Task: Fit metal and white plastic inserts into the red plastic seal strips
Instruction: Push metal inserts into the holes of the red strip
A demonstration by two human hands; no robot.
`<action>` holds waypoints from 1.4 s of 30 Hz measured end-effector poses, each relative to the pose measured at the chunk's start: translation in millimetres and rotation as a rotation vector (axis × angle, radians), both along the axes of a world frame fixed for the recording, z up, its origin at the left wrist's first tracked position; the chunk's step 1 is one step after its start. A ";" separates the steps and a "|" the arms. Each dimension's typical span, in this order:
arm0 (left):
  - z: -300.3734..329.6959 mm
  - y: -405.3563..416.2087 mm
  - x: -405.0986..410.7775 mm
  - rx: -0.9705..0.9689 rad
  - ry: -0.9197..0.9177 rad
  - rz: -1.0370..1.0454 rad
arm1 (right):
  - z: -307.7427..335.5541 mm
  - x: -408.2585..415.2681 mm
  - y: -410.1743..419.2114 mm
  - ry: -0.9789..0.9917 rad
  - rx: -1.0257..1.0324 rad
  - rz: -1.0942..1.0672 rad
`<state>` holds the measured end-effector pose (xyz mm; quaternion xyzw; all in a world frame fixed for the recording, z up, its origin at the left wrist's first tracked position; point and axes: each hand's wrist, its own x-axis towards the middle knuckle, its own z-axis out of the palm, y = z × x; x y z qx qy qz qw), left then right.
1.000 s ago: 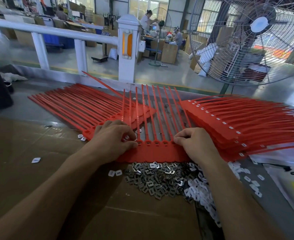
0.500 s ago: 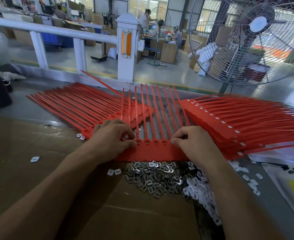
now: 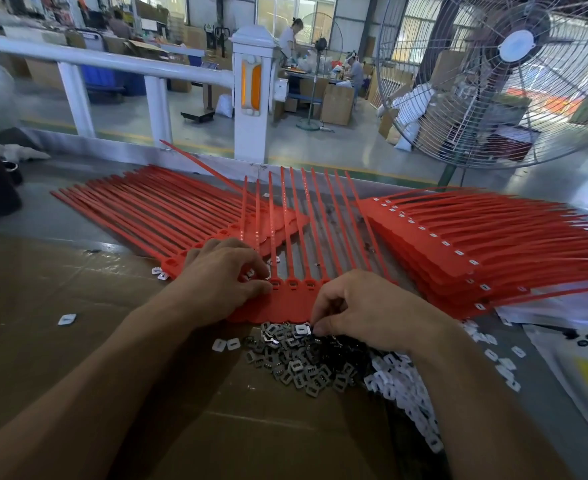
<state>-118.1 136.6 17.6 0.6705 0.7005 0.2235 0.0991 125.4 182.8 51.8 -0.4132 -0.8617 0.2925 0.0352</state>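
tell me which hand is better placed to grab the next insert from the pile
The right hand: its curled fingertips are already at the far edge of the metal insert pile. The left hand rests on the red seal strip, steadying it.

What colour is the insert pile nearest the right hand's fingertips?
Dark grey metal inserts, shown in the head view.

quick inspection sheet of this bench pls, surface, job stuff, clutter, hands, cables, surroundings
surface: brown cardboard sheet over a grey bench.
job's things: red seal strip set in front; red stacks left and right; metal inserts and white inserts piled near.
clutter: stray white insert; plastic bags at right.
grippers: left hand presses the strip heads; right hand fingers curled at the pile's edge, pinch unclear.
cables: nothing seen on the bench.
surroundings: white railing, large fan, workers behind.
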 end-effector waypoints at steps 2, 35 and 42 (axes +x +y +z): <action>0.2 -0.1 -0.3 0.004 0.002 -0.002 | 0.8 0.3 -0.4 -0.014 0.024 0.004; 1.8 -1.3 -0.3 -0.003 0.007 -0.009 | 6.0 6.7 -3.8 -0.001 -0.026 -0.026; 1.3 -1.6 -0.5 -0.002 0.000 -0.008 | 7.1 12.8 -1.3 0.053 -0.099 -0.024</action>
